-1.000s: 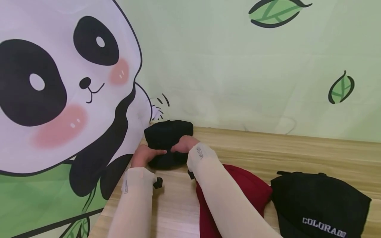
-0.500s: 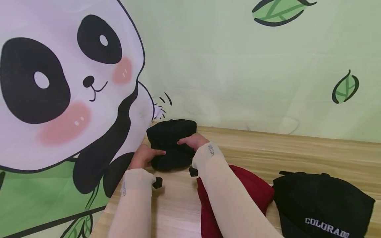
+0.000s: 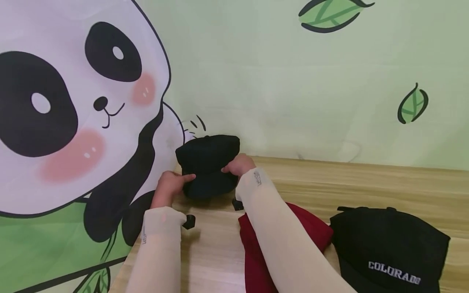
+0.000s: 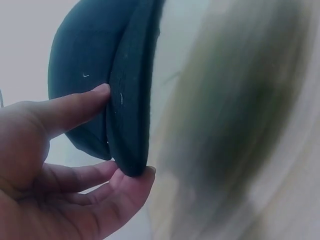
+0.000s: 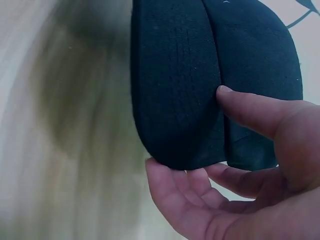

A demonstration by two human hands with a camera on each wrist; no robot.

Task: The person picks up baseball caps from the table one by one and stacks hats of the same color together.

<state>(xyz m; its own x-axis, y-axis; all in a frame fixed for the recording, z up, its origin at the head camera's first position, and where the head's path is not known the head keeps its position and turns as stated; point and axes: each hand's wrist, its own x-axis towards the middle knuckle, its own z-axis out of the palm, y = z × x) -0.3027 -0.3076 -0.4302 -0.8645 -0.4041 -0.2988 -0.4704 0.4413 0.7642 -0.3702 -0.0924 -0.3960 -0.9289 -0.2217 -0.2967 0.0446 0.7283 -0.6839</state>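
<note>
Both hands hold a plain black cap [image 3: 209,154] from its two sides, brim toward me, near the table's back left corner. My left hand [image 3: 169,187] grips its left side; in the left wrist view the thumb [image 4: 75,112] lies at the seam between crown and brim [image 4: 131,100], with the fingers under the edge. On the other side my right hand [image 3: 239,165] pinches it the same way, its thumb [image 5: 250,107] on the seam and fingertips at the brim's edge [image 5: 175,115]. A shadow shows on the wood below the cap.
A dark red cap [image 3: 311,228] lies under the right forearm, partly covered by it. Right of it sits a black cap with COLORADO lettering [image 3: 392,244]. A panda-printed backdrop [image 3: 293,101] rises behind and left of the wooden table [image 3: 216,240].
The right hand has moved from the middle of the cap to its right side. Both hands have raised the cap slightly off its earlier spot. The other caps have stayed put.
</note>
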